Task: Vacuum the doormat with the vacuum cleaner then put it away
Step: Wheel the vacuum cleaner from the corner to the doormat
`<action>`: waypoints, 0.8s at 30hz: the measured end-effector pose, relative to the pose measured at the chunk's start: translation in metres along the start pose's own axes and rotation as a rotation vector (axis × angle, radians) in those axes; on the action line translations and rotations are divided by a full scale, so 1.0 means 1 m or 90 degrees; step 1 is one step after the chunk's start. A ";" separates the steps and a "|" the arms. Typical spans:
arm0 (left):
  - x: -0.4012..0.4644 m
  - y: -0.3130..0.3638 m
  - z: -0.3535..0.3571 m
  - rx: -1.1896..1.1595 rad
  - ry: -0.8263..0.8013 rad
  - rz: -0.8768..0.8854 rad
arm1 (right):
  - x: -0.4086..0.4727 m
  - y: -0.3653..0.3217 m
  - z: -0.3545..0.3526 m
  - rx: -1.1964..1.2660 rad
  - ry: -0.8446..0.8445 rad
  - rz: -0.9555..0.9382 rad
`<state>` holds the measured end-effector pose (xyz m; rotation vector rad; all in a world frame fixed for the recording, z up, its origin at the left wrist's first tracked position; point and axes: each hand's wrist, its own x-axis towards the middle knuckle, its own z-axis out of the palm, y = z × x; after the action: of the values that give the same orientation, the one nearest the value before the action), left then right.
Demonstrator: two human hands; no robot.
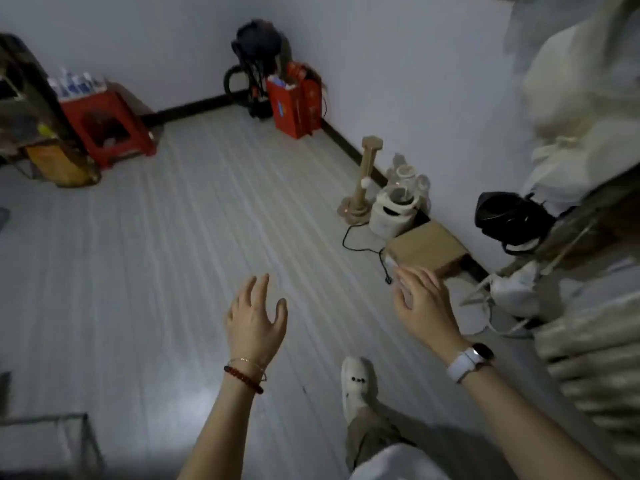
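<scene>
My left hand [254, 318] hangs in the air over the pale plank floor with fingers spread and nothing in it. My right hand [422, 301] is stretched forward to the right, fingers relaxed, also holding nothing, just in front of a brown cardboard box [427, 251]. A dark round machine with a black hose [258, 64], possibly the vacuum cleaner, stands in the far corner. No doormat is in view.
A red stool [107, 128] stands at left, a red box [296, 107] by the corner. Along the right wall are a wooden stand [362, 181], a white appliance with jars [394, 209] and a black cord [363, 249]. My white shoe [356, 386] is below.
</scene>
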<state>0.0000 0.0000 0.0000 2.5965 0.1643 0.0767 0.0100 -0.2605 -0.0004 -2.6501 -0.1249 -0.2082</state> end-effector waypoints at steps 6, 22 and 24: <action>0.129 0.005 0.041 0.097 -0.211 -0.078 | 0.118 0.029 0.032 -0.014 -0.209 0.102; 0.545 -0.115 -0.007 0.029 -0.116 -0.197 | 0.581 -0.077 0.170 -0.046 -0.321 0.022; 0.614 -0.133 -0.025 0.035 -0.103 -0.172 | 0.642 -0.103 0.186 -0.042 -0.331 0.032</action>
<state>0.5933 0.2068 -0.0334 2.5955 0.4620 -0.2367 0.6525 -0.0490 -0.0080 -2.7065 -0.2218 0.5051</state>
